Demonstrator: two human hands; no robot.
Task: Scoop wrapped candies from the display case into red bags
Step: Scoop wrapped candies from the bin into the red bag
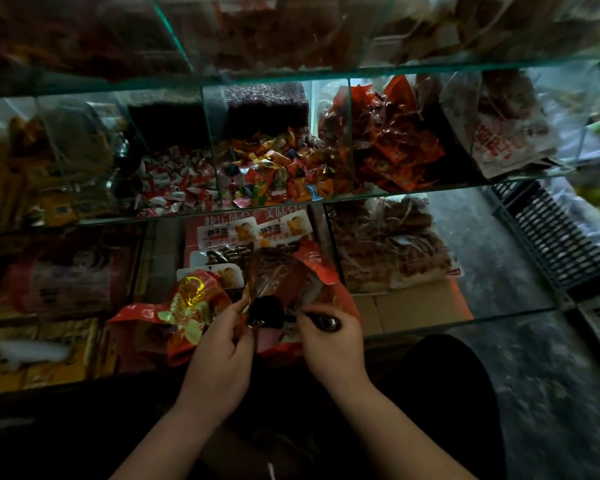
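Pinching the red bag (317,263) open with left hand (219,355), right hand (333,344) gripping a dark tool (326,323) — candies (274,174) at 12 o'clock probably await scooping.

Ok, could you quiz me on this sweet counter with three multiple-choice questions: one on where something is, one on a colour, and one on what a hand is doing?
1. Where are the mixed bright candies?
A. On the floor
B. In the bin just right of the red-and-white candies
C. On the top shelf

2. What colour is the bag in the hands?
A. Blue
B. Plain white
C. Red with gold print

3. What is the right hand doing?
A. Gripping a dark tool at the bag's mouth
B. Lying flat on the glass
C. Hanging idle

Answers:
1 B, the two piles lie side by side.
2 C, it is red plastic with a shiny gold pattern.
3 A, its fingers curl round the tool while the left hand pinches the bag's edge.
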